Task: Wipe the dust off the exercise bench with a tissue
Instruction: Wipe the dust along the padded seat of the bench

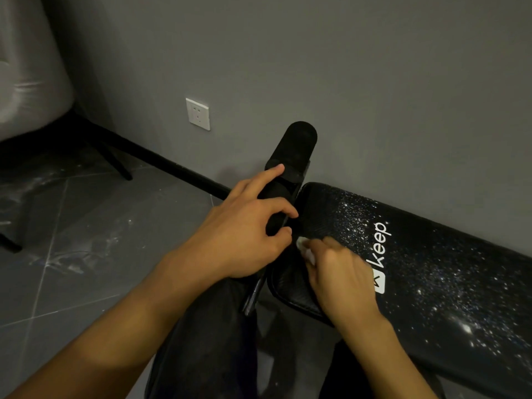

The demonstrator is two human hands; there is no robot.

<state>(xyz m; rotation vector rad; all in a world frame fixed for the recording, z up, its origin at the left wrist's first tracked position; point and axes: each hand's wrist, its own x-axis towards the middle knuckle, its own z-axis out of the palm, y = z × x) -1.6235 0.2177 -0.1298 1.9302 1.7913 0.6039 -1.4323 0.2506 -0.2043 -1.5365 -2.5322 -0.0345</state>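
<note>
A crumpled white tissue (305,250) is pressed against the rounded end of the black exercise bench (437,283), just beside the white "Keep" lettering (380,244). It is clamped in the grip of the right hand (342,280), whose fingers are curled over it. The black padded roller (298,145) standing at that end of the bench is clasped by the left hand (244,237), thumb and fingers wrapped round it and the index finger laid along it. Pale specks are scattered over the bench pad, a white wall socket (198,114) is set in the grey wall behind, and grey floor tiles (72,226) lie to the left.
</note>
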